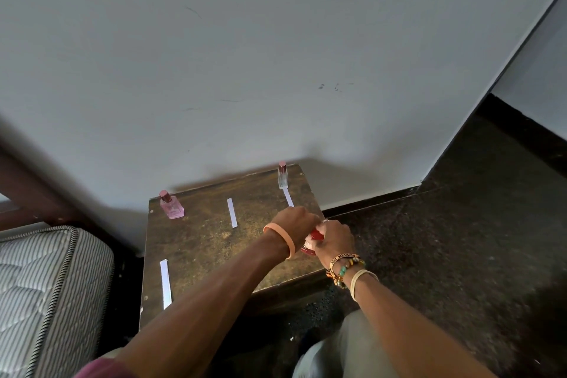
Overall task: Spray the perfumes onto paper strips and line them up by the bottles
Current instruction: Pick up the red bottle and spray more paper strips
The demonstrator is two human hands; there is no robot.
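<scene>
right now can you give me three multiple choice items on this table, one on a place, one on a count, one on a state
1. Where does the pink bottle stand on the table?
A. far left corner
B. near right edge
C. centre

2. How many paper strips show on the table?
A. one
B. three
C. five

3. What holds the red bottle?
A. nothing
B. left hand alone
C. both hands

Answers: 1 A, it stands by the wall at the left; 2 B, strips lie near left, centre and by the clear bottle; 3 C, the right hand grips it too.
</scene>
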